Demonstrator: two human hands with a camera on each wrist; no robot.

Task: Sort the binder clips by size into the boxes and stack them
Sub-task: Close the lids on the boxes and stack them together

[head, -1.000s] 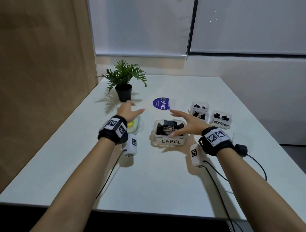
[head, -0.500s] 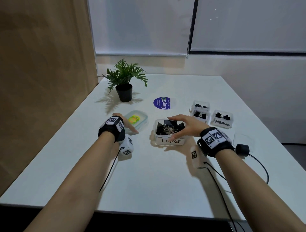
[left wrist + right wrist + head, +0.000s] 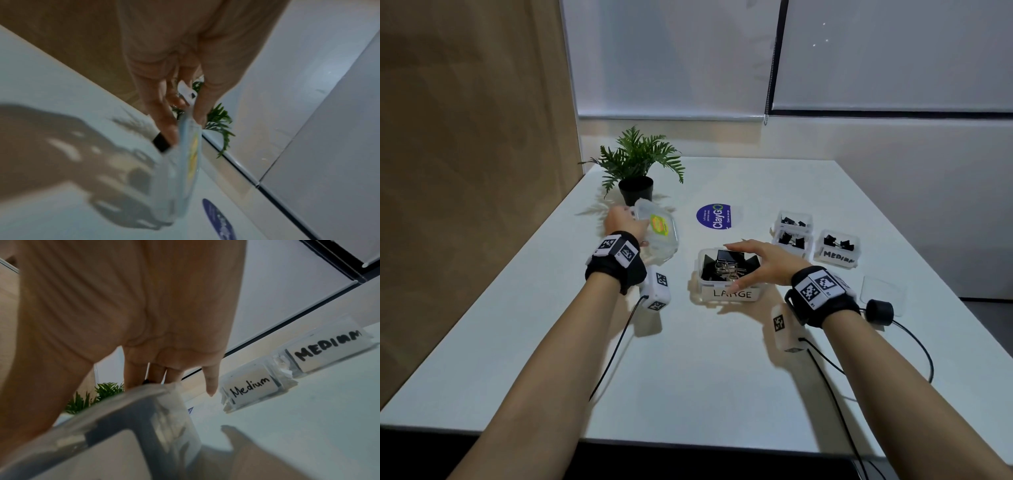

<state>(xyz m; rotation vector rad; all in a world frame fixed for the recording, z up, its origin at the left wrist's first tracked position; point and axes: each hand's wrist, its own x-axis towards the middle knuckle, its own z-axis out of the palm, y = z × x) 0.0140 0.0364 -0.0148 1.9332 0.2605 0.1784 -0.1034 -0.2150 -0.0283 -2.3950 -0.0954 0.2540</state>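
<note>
Both hands are up over the white table [image 3: 688, 370]. On my left side, the left hand [image 3: 621, 222] pinches a clear lid [image 3: 659, 233] with a yellow-green sticker, thumb on one face and fingers [image 3: 164, 123] on the other; the lid is tilted up off the table. Just past that hand stands a small potted plant [image 3: 635, 168].

My right hand [image 3: 763, 262] is spread over the open box marked LARGE [image 3: 729, 293], fingers straight and relaxed, thumb toward the near rim, gripping nothing. Whether the fingertips touch the far rim I cannot tell. Directly under that palm, big black binder clips [image 3: 727, 265] with silver handles fill the box.

Off to the right of the right hand sit three smaller clear boxes holding black clips: two labelled Medium, one in handwriting [image 3: 251, 387] and one in block capitals [image 3: 327, 350], side by side, and a third [image 3: 795, 221] behind the handwritten one, its label out of sight. Near the right wrist a flat clear lid [image 3: 883, 298] lies on the table. Between the two hands, farther out, is a round blue ClayGo sticker [image 3: 715, 216].
</note>
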